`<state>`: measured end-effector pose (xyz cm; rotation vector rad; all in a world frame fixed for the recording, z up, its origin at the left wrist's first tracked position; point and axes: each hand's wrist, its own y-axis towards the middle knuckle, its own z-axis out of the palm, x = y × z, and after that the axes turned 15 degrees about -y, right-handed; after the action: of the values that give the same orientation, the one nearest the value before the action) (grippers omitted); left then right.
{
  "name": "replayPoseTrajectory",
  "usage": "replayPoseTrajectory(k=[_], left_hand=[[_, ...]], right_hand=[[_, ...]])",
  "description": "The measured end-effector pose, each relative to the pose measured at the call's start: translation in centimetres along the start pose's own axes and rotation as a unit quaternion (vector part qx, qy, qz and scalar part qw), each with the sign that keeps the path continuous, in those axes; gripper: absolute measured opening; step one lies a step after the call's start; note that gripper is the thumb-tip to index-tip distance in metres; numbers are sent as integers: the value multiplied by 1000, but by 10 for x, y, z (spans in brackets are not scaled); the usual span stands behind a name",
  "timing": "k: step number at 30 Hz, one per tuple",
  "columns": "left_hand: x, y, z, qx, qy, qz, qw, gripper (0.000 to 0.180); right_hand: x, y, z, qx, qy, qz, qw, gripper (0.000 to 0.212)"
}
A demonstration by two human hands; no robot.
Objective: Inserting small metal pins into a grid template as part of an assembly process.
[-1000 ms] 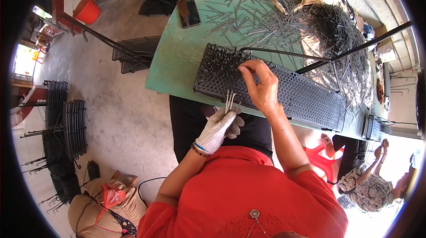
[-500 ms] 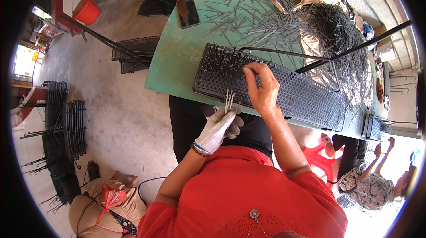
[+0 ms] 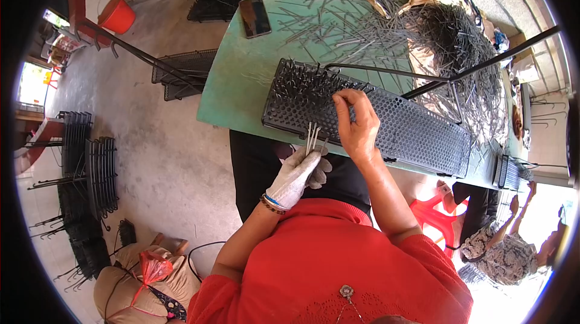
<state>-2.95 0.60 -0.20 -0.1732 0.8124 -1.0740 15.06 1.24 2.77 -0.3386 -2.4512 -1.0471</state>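
A long black perforated rack (image 3: 417, 133) lies along the near edge of the green table, its face full of round holes. Many thin dark strips stand up from the holes at its left end (image 3: 296, 91). Over the rack, beside these strips, my bare right hand (image 3: 358, 124) has thumb and forefinger pinched together; whatever is between them is too small to make out. Below the rack's near edge, my left hand (image 3: 299, 170), in a whitish glove, is closed around a small bunch of thin grey strips (image 3: 312, 138) pointing upward.
Loose strips (image 3: 329, 19) are scattered over the green table (image 3: 232, 82), with a big heap (image 3: 465, 40) at right. A phone (image 3: 255, 17) lies at the far left. A black bent rod (image 3: 489, 61) crosses above the rack. Black racks (image 3: 99, 173) stand on the floor; another person (image 3: 501, 254) sits at right.
My right hand has shifted very slightly down and to the right over the rack, fingers still pinched. My left hand and its bunch of strips stay in place.
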Motion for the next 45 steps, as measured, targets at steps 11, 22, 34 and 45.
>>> replayPoseTrajectory(k=[11,22,34,45], left_hand=[[2,1,1,-9,-1,1,1000,23],[1,2,1,-5,4,0,1000,24],[-2,2,1,-1,-3,-9,1000,26],[1,1,1,5,-2,-2,1000,34]], right_hand=[[7,6,-5,29,-11,-47,998,11],[16,7,-2,23,-24,-68,997,15],[7,1,8,36,-39,-46,998,11],[6,-1,3,32,-57,-83,994,15]])
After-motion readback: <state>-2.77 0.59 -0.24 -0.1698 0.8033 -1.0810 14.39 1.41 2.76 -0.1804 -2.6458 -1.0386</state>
